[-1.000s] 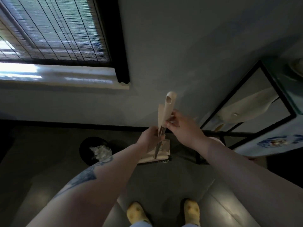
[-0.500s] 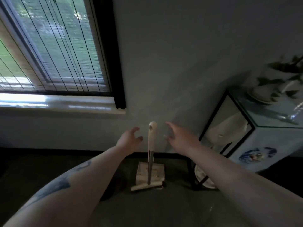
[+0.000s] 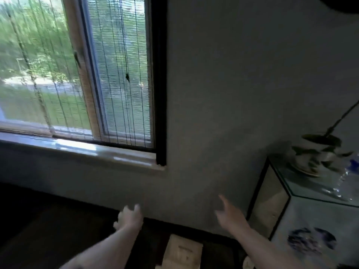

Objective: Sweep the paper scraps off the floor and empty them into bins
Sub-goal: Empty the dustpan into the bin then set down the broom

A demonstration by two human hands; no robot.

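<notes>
My left hand (image 3: 129, 217) and my right hand (image 3: 230, 213) hover apart in front of the grey wall, both with loose fingers and holding nothing. Between and below them, at the bottom edge of the view, the cream dustpan (image 3: 181, 251) stands on the dark floor against the wall. Its upright handle cannot be made out in the blur. No bin and no paper scraps are in view.
A window with a thin blind (image 3: 77, 74) and a pale sill (image 3: 77, 147) fills the upper left. A glass-topped, black-framed cabinet (image 3: 279, 193) stands at the right with a potted plant (image 3: 318, 152) on it.
Both hands let go of the dustpan's handle and drew apart from it. The view swung upward, so the bin, the floor and my feet dropped out of sight.
</notes>
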